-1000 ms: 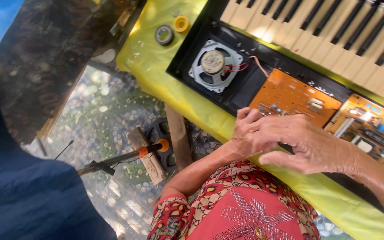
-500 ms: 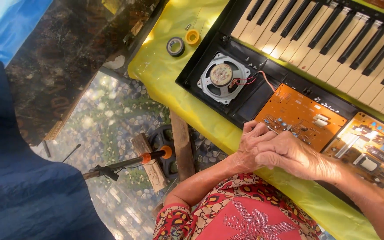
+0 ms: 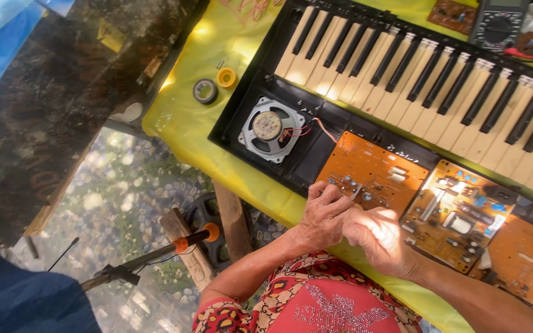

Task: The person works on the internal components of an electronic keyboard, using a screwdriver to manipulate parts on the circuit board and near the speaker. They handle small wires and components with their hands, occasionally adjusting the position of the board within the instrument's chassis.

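both hands meet at the near edge of the orange circuit board (image 3: 374, 172): left hand (image 3: 322, 216) curled, right hand (image 3: 377, 237) loosely fisted; whether either pinches anything cannot be told

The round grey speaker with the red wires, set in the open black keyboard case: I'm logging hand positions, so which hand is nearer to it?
Left. The left hand rests below-right of the round grey speaker, on the orange circuit board. The right hand lies farther right.

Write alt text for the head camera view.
Two hands, the left hand and the right hand, meet at the front edge of an orange circuit board inside an opened keyboard. The keyboard lies on a yellow cloth, its round speaker exposed.
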